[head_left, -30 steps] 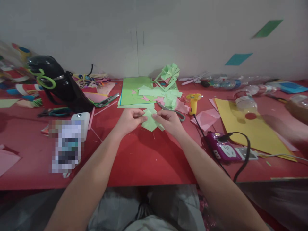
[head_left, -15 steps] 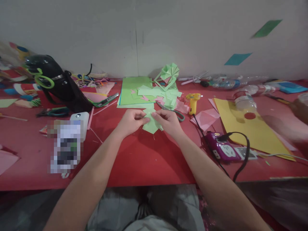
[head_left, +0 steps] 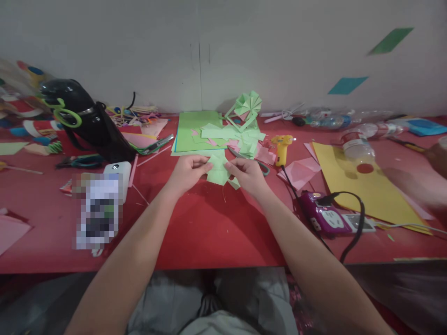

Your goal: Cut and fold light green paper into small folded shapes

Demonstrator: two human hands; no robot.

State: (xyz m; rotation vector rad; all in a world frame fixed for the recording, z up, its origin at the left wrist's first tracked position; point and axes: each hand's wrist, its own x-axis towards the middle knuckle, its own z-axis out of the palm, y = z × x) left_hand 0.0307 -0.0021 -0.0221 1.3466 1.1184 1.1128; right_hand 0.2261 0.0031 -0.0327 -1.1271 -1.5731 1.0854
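My left hand [head_left: 188, 173] and my right hand [head_left: 246, 174] both pinch a light green folded paper piece [head_left: 218, 173] just above the red table [head_left: 209, 223]. The left fingers grip its left edge, the right fingers its right edge. A small green scrap [head_left: 234, 183] lies under the right hand. Behind the hands lie a stack of green paper sheets [head_left: 195, 130], several cut green squares [head_left: 244, 139] and a folded green paper fan shape [head_left: 247, 106]. Scissors [head_left: 256, 164] lie just behind the right hand.
A yellow glue gun [head_left: 281, 148], pink papers [head_left: 298, 171], a purple power strip [head_left: 323, 216] with a black cable and a yellow sheet [head_left: 363, 186] lie to the right. A black helmet-like object [head_left: 78, 116], a white device [head_left: 118, 173] and craft clutter sit left. Another person's blurred arm [head_left: 419, 186] shows far right.
The green paper piece has turned and lifted slightly between my fingers; both hands stay in nearly the same place.
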